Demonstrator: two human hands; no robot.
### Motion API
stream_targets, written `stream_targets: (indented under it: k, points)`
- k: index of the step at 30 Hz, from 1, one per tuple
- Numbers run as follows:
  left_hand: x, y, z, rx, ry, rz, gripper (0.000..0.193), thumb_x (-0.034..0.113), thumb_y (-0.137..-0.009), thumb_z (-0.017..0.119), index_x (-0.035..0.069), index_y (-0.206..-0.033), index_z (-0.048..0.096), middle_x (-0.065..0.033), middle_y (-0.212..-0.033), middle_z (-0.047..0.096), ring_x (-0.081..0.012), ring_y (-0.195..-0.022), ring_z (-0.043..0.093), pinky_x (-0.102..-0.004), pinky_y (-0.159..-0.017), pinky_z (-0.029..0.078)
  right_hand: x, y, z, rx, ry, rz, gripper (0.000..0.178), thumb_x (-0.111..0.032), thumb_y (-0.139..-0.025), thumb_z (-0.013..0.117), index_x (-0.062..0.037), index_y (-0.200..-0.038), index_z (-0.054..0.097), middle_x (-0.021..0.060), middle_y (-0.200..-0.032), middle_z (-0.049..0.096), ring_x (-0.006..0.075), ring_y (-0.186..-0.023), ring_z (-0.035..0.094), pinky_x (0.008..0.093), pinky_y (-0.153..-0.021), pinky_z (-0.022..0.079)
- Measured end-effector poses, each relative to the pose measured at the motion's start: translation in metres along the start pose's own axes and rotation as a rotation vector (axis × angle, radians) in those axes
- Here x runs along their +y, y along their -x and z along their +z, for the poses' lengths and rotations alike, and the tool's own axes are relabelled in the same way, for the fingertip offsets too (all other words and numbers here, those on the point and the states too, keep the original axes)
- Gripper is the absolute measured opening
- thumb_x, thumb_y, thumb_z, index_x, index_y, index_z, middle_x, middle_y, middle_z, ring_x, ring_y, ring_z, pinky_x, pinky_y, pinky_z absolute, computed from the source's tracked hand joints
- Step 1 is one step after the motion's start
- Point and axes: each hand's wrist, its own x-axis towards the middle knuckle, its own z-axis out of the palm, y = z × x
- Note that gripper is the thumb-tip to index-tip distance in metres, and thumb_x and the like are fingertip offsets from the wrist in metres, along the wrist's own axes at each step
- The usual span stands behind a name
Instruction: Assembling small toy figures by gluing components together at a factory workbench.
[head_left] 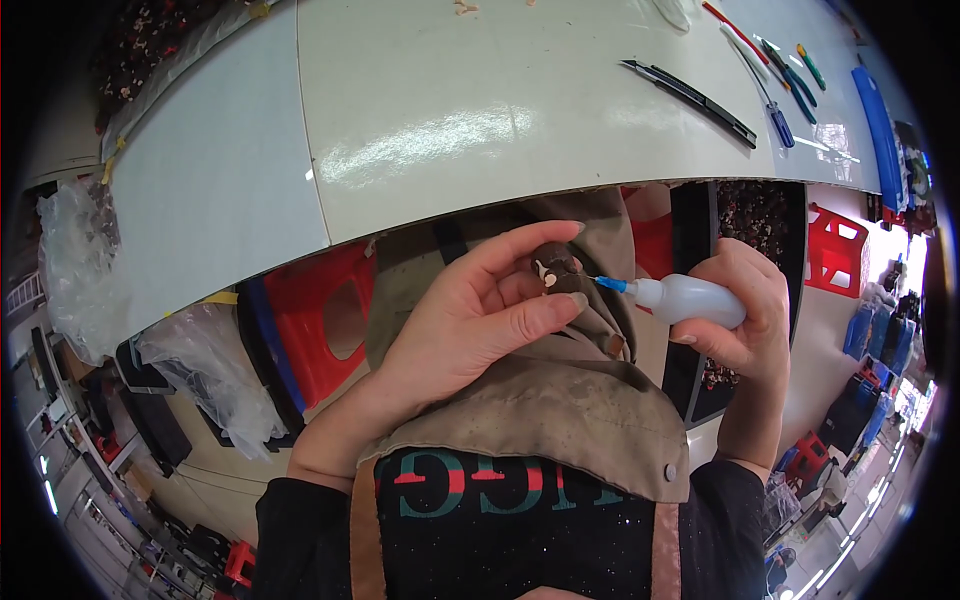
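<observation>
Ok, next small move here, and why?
I'd probably have the right hand ease the bottle's blue needle tip gently toward the brown piece before squeezing. The left hand has the piece in its fingers and the needle points at it, very close, but I can't tell whether they touch.
</observation>
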Motion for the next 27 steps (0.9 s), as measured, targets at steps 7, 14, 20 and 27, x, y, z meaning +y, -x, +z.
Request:
stream_targets:
  k: [7,14,20,27]
  points:
    - [-0.003,0.002,0.003,-0.012,0.007,-0.014,0.051,0.007,-0.088,0.062,0.009,-0.135,0.045,-0.0045,-0.117,0.055,-0.0081,-0.091,0.056,-0.0211,-0.081,0.048,-0.005,0.002,-0.005,0.010,0.058,-0.032,0.047,-0.044,-0.056,0.081,-0.0059,-0.074,0.060,0.0058,-0.061,0.049,0.0250,-0.055,0.050,0.0337,-0.050,0.037]
    - [0.001,-0.005,0.004,-0.025,0.024,-0.026,0.049,0.008,-0.089,0.061,0.008,-0.135,0.045,-0.0046,-0.116,0.055,-0.0078,-0.089,0.056,-0.0210,-0.081,0.047,-0.001,-0.003,-0.009,0.017,0.062,-0.024,0.046,-0.044,-0.057,0.080,-0.0060,-0.074,0.060,0.0059,-0.061,0.048,0.0249,-0.055,0.050,0.0341,-0.050,0.037]
    - [0.020,-0.008,0.019,-0.035,-0.135,0.003,0.047,0.004,-0.088,0.053,0.005,-0.134,0.045,-0.0065,-0.115,0.055,-0.0109,-0.089,0.056,-0.0246,-0.082,0.047,0.022,0.005,-0.028,0.034,-0.260,0.052,0.054,-0.048,-0.064,0.079,-0.0010,-0.087,0.063,0.0053,-0.073,0.060,0.0184,-0.064,0.057,0.0290,-0.057,0.043]
    - [0.071,-0.039,0.044,-0.046,-0.249,0.121,0.046,0.012,-0.092,0.047,0.002,-0.137,0.040,-0.0095,-0.113,0.054,-0.0140,-0.091,0.056,-0.0297,-0.085,0.046,0.097,-0.065,-0.083,0.613,-0.399,0.350,0.032,-0.017,-0.091,0.057,0.0039,-0.115,0.053,0.0074,-0.102,0.061,0.0134,-0.093,0.057,0.0267,-0.084,0.044]
